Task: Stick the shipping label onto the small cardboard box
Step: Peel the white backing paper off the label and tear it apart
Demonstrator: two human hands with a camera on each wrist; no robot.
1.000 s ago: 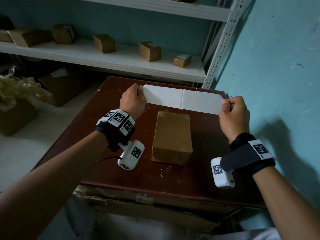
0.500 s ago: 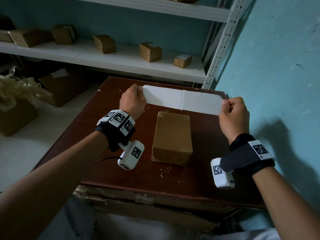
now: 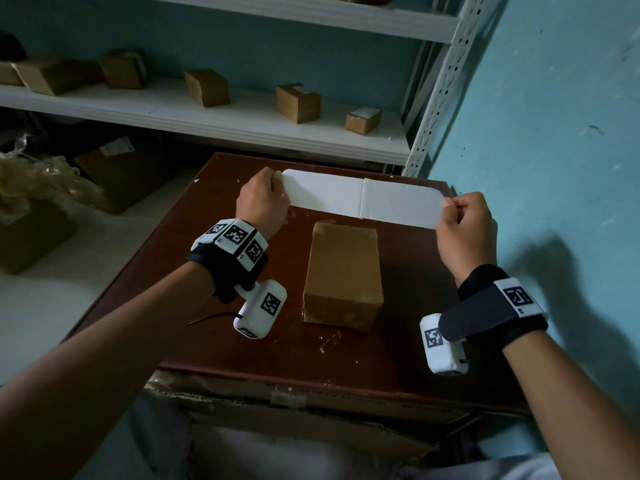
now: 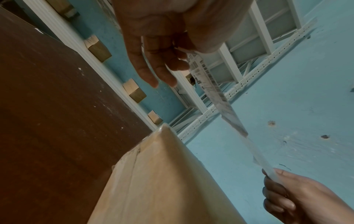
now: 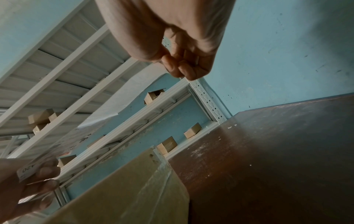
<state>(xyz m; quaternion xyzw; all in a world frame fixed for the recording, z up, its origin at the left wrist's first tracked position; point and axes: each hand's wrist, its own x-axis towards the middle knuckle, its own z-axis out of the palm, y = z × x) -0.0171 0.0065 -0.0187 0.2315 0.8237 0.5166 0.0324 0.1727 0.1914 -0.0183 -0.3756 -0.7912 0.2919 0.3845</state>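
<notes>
So the sticking part hasn't happened yet. The person has the shipping label (image 3: 363,199) stretched out flat in the air, with the left hand (image 3: 263,202) pinching one short end and the right hand (image 3: 465,228) pinching the other. It hangs over the far part of the worktop (image 3: 408,348), just past the far end of the small cardboard box (image 3: 343,275) and not touching it. From the left wrist view the printed side with barcodes faces away from the person, so the plain side seen from the head camera is probably the sticky one, though that's a guess. Can't tell if a backing sheet is still on it.

The box sits upright in the middle of the worktop, top face bare, clear tape along its seam.

What's left looks like basically everything that counts: bring the label over the box, lower it onto the top, then press it down smooth. A long label on a narrow box might wrap over the sides.
</notes>
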